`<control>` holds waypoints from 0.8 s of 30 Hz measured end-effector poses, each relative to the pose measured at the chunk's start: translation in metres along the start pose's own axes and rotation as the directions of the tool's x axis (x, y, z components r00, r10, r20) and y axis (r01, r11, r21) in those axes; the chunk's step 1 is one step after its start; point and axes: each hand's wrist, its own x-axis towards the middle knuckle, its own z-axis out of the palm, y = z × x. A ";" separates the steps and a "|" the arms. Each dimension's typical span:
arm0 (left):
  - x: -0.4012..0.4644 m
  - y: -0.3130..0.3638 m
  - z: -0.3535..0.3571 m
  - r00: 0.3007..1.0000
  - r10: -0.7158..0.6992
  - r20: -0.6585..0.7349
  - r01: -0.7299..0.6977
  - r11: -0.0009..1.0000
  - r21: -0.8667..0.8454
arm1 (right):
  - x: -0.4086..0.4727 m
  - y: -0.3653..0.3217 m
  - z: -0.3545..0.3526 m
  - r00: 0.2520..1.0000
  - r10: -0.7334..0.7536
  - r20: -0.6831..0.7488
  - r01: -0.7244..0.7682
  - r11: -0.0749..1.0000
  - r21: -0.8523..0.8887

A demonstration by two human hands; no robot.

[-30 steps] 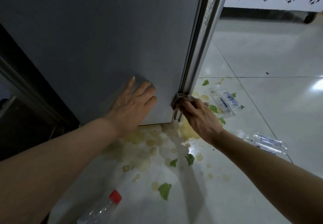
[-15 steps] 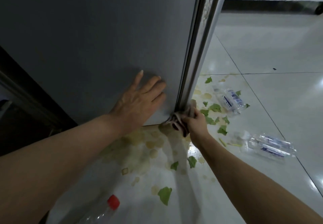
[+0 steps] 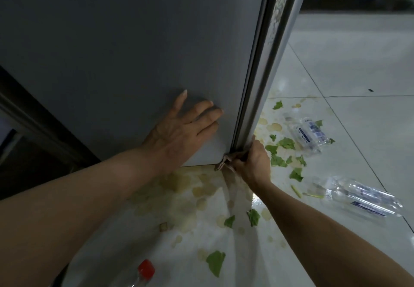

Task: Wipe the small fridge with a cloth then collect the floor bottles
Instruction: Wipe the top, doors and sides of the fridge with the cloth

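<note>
Grey fridge (image 3: 134, 51) side panel fills most of the head view, its front edge strip running down to the floor (image 3: 358, 62). Left hand (image 3: 179, 130) lies flat on the panel near the bottom corner, fingers straight and spread, holding nothing. Right hand (image 3: 253, 161) is at the bottom front corner of the fridge, fingers curled around a brownish cloth (image 3: 224, 162), pressing it against the corner where the edge strip meets the tiles. Only a small bunch of cloth sticks out left of the hand; rest is hidden in the grip.

Bottles, all lying on the tiles:
- clear bottle with blue label (image 3: 307, 134), right of the fridge edge, among leaf scraps
- second clear bottle (image 3: 360, 197), further right and nearer the camera, well apart from the hand
- red-capped bottle (image 3: 143, 273) at the bottom edge of view, mostly cut off

Green leaf scraps (image 3: 216, 262) and yellowish spill stains (image 3: 201, 190) are scattered over the white tiles around the fridge base.
</note>
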 end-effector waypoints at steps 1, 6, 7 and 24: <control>0.001 0.000 -0.003 1.000 -0.004 0.012 0.004 1.000 -0.003 | -0.001 -0.003 -0.007 1.000 -0.015 -0.015 0.015 1.000 -0.002; 0.015 -0.011 -0.030 0.998 -0.046 -0.032 0.047 0.999 0.024 | -0.004 -0.030 -0.038 0.989 -0.058 -0.139 0.067 0.996 0.060; 0.018 -0.015 -0.036 0.998 -0.048 -0.040 0.049 0.998 0.034 | -0.004 -0.038 -0.046 0.982 -0.074 -0.176 0.087 0.994 0.072; 0.069 -0.049 -0.122 0.999 -0.041 0.020 0.040 0.998 0.057 | 0.004 -0.190 -0.207 0.836 -0.183 -0.517 0.338 0.914 0.223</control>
